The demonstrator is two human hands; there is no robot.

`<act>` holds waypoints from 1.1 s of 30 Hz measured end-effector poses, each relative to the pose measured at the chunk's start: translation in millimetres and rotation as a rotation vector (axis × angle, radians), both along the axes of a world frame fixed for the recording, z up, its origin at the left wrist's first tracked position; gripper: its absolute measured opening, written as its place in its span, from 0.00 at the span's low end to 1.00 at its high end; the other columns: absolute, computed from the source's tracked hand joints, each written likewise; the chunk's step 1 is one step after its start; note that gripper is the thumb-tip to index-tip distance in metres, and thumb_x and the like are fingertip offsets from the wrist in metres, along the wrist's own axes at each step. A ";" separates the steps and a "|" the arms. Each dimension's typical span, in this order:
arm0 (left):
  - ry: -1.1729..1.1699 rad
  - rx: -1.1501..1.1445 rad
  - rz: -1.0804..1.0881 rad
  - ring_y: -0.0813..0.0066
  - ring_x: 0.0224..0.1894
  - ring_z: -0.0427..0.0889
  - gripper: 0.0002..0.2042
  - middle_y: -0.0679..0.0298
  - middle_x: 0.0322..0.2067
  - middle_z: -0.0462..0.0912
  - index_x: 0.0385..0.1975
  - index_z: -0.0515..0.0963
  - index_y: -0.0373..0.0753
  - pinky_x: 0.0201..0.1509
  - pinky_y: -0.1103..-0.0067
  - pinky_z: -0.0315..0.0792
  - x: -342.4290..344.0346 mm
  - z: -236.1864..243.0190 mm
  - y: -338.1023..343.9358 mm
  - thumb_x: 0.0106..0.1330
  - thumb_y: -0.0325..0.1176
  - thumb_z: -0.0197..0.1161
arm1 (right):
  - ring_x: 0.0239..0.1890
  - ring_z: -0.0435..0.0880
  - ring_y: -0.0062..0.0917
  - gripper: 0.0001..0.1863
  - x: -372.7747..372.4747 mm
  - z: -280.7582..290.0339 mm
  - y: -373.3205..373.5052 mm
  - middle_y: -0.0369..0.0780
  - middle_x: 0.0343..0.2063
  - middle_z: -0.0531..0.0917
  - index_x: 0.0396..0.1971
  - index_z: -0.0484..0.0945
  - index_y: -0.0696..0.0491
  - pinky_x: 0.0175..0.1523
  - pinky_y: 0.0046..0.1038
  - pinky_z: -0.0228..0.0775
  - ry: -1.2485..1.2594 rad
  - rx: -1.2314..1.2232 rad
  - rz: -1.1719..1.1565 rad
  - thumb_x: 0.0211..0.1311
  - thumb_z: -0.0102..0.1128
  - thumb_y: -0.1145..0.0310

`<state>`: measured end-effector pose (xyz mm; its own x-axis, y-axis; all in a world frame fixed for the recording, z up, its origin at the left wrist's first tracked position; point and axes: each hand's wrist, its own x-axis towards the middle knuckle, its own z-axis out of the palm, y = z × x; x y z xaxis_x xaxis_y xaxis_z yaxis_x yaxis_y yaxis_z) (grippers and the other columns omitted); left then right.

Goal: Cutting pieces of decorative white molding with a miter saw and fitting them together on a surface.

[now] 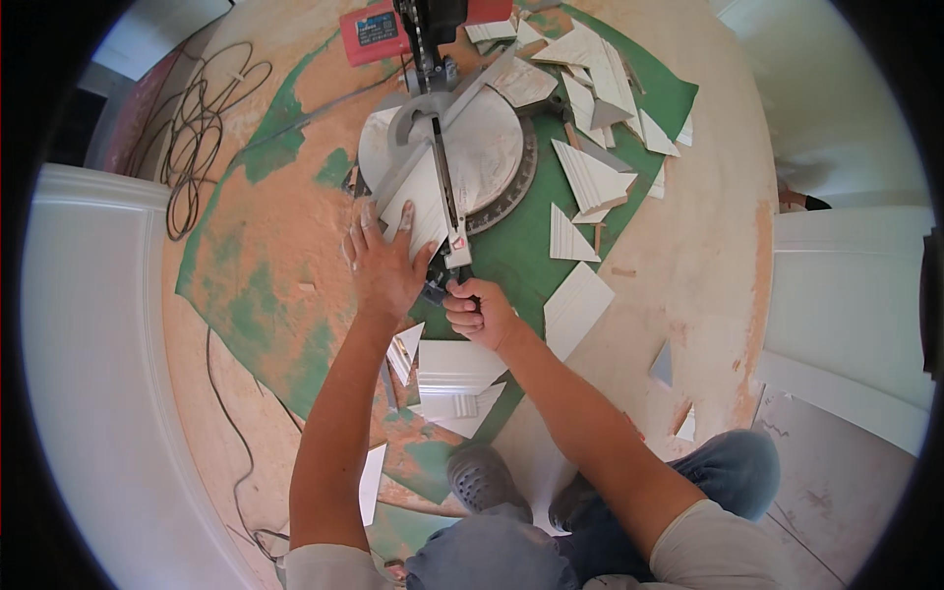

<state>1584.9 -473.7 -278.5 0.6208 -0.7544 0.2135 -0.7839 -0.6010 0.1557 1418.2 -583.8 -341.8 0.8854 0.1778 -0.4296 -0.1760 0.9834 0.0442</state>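
Note:
In front of me on the floor stands a mitre saw (497, 147), its round metal table turned at an angle and its dusty blade arm raised toward the far side. A white moulding piece (425, 211) lies on the table against the metal fence (405, 169). My left hand (385, 265) lies on the near end of this piece, fingers spread. Just right of it, my right hand (482, 313) is closed around the black mitre handle (460, 293) at the saw's front. The fingers partly hide that handle.
A green mat (246, 310) under the saw is thick with sawdust. White moulding offcuts (580, 305) lie to the right, with more near my feet and at the far right. A coiled black cable (202, 138) rests at the far left. White panels (98, 344) flank the space.

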 end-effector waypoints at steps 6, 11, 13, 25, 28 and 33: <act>0.017 0.026 0.006 0.33 0.74 0.62 0.31 0.36 0.75 0.60 0.74 0.76 0.52 0.77 0.44 0.55 0.6 -1.1 2.6 0.74 0.56 0.65 | 0.19 0.80 0.22 0.15 6.2 10.8 18.4 0.34 0.21 0.81 0.38 0.79 0.56 0.21 0.25 0.69 0.480 -1.089 0.093 0.63 0.69 0.60; 0.053 0.019 0.002 0.33 0.75 0.60 0.32 0.36 0.75 0.60 0.75 0.75 0.51 0.78 0.44 0.54 -2.3 3.7 -6.9 0.73 0.56 0.66 | 0.20 0.81 0.23 0.19 11.7 -6.7 13.6 0.37 0.22 0.81 0.41 0.79 0.62 0.24 0.27 0.72 0.573 -1.850 0.106 0.61 0.72 0.63; 0.024 0.021 0.013 0.33 0.75 0.60 0.32 0.36 0.75 0.60 0.75 0.75 0.52 0.78 0.45 0.54 -1.7 0.7 -1.1 0.73 0.56 0.66 | 0.19 0.78 0.21 0.17 12.3 2.5 10.5 0.36 0.21 0.80 0.40 0.78 0.62 0.22 0.26 0.68 0.479 -1.607 0.115 0.61 0.72 0.66; 0.005 0.034 0.071 0.33 0.72 0.63 0.32 0.34 0.72 0.63 0.75 0.76 0.54 0.78 0.44 0.53 -9.3 3.5 -17.0 0.74 0.59 0.64 | 0.15 0.66 0.14 0.13 3.6 26.1 -0.9 0.30 0.19 0.70 0.34 0.73 0.55 0.18 0.23 0.50 0.203 -0.804 -0.020 0.63 0.71 0.69; 0.037 0.021 0.074 0.33 0.72 0.63 0.33 0.34 0.72 0.64 0.75 0.76 0.54 0.78 0.43 0.53 -6.2 2.9 -15.4 0.73 0.61 0.63 | 0.17 0.76 0.23 0.17 1.0 38.8 -12.7 0.35 0.18 0.75 0.38 0.77 0.58 0.21 0.32 0.65 0.313 -1.119 0.191 0.68 0.71 0.59; 0.086 0.027 0.072 0.34 0.74 0.62 0.38 0.34 0.74 0.62 0.77 0.72 0.48 0.79 0.43 0.53 -0.1 3.9 -3.5 0.73 0.63 0.63 | 0.46 0.90 0.46 0.29 6.8 108.2 -129.4 0.49 0.40 0.90 0.42 0.85 0.56 0.53 0.47 0.79 0.626 -2.092 0.364 0.75 0.59 0.39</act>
